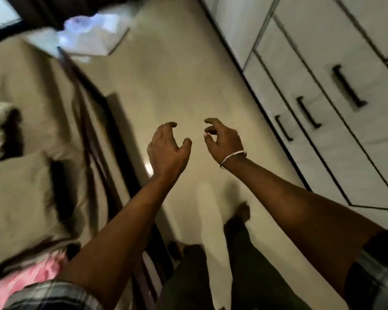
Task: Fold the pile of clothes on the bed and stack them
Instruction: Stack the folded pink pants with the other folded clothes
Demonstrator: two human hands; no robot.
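Two bare hands reach out over the pale shiny floor point(177, 86), and neither holds anything. Far left is the bed with a tan cover point(31, 86); its long side runs from the bottom of the view up toward the top left, edged by a dark wooden bed frame point(103, 139). On the bed lie one tan square pillow point(16, 198), one fluffy white and dark bundle of cloth point(2, 128) at the left edge, and one pink patterned cloth point(27, 276) at the bottom left corner. The picture is blurry, so I cannot tell which way the clothes point, or how many there are. At the top left sits a white and blue heap point(87, 32), too blurry to name.

Next comes the left hand point(167, 148), back up, fingers loosely curled and empty. Just beside it, not touching, is the right hand point(222, 139), also loosely curled and empty, with one thin silver bangle point(233, 158) on the wrist. Both arms have checked sleeves. Below, two legs in dark trousers point(188, 276) stand on the floor.

On the right is a white wardrobe point(323, 63) with three black bar handles point(347, 86). No writing can be read.
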